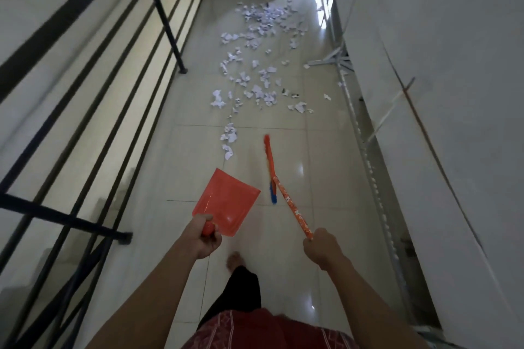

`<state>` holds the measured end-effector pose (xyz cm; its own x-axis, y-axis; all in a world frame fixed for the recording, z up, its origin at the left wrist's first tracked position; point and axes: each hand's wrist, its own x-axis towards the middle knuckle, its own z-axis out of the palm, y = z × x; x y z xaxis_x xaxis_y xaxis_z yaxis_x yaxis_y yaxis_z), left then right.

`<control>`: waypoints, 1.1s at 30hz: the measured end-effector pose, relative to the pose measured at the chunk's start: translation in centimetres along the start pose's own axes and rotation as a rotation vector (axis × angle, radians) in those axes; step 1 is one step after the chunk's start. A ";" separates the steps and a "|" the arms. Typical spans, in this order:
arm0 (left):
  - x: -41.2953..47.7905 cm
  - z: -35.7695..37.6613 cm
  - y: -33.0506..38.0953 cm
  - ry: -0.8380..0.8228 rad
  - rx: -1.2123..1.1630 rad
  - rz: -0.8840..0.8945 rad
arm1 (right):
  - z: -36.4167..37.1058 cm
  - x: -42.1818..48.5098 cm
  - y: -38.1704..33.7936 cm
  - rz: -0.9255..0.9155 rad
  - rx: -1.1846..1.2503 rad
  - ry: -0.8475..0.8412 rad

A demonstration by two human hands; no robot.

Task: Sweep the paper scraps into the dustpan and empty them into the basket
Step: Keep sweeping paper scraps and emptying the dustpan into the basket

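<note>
- Gripping the dustpan (225, 201) by its handle, the left hand (205, 238) is clenched round it. The pan hangs clear of the floor (312, 178), mouth pointing forward.
- The right hand (320, 246) grasps the top end of the broom (292, 207). The shaft slants down and forward-left to the broom head (268, 159); contact with the floor cannot be told.
- The scraps (255, 71) lie on the floor ahead of both hands, in a long trail. Its axis runs away from the person, between the railing (167, 22) on the left and the wall (439, 65) on the right.
- The nearest clump lies just beyond the pan's mouth and just left of the broom head's far end. The broom head is nearer to it than the pan.
- Judgement: the pan must go down facing the trail, and strokes must then pull the scraps back along that axis.
- The basket is not in view.
</note>
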<state>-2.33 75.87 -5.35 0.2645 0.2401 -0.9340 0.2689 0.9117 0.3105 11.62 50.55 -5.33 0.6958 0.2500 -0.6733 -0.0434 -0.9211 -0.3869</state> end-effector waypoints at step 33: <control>13.5 10.1 27.6 0.226 -0.022 -0.102 | -7.8 30.4 -34.0 -0.215 -0.614 -0.236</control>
<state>18.00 100.91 -7.64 0.0224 0.2124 -0.9769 0.2624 0.9417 0.2108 39.86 87.09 -7.69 0.4656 0.4404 -0.7677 0.5402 -0.8285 -0.1476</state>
